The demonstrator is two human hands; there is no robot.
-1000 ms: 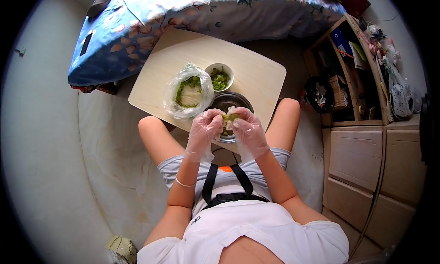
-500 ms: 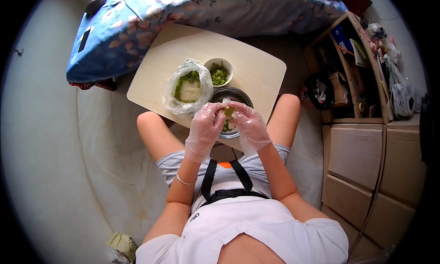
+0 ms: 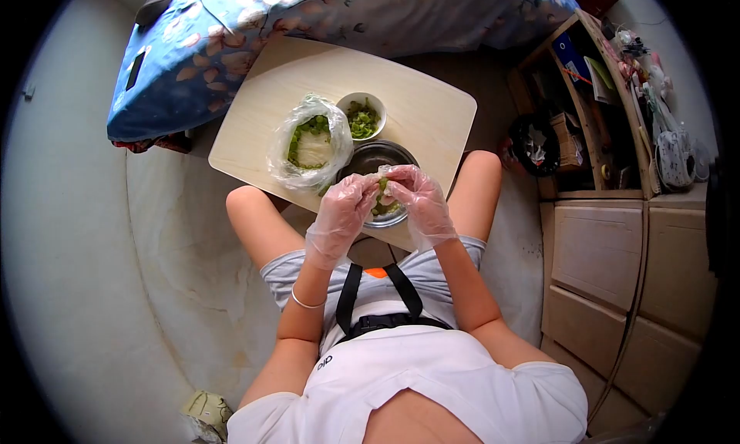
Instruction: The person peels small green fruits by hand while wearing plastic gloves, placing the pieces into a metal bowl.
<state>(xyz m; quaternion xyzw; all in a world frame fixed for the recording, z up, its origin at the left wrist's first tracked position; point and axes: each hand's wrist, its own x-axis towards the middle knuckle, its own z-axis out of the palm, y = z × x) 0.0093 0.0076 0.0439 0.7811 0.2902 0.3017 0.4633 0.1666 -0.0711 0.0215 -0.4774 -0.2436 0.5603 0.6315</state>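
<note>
Both my hands wear clear plastic gloves and meet over a metal bowl point(image 3: 395, 153) at the near edge of the table. My left hand point(image 3: 344, 210) is closed, its fingertips pinching a small piece of green vegetable point(image 3: 381, 186). Across from it, my right hand point(image 3: 418, 200) has its fingers bent round the other side of the same piece. Pale green bits lie in the bowl below, partly hidden by my hands. Left of the bowl an open clear plastic bag point(image 3: 280, 147) holds more greens. Behind stands a white bowl point(image 3: 384, 105) of green pieces.
The pale low table point(image 3: 254, 89) stands between my knees and a bed with a blue floral cover point(image 3: 202, 66). A dark phone-like object point(image 3: 136, 69) lies on the bed. To the right are a wooden shelf point(image 3: 590, 128), a black-lined bin point(image 3: 535, 146) and drawers point(image 3: 590, 255).
My hands have shifted slightly, and the fingers of my right hand have moved round the green piece. The whole view has moved a little.
</note>
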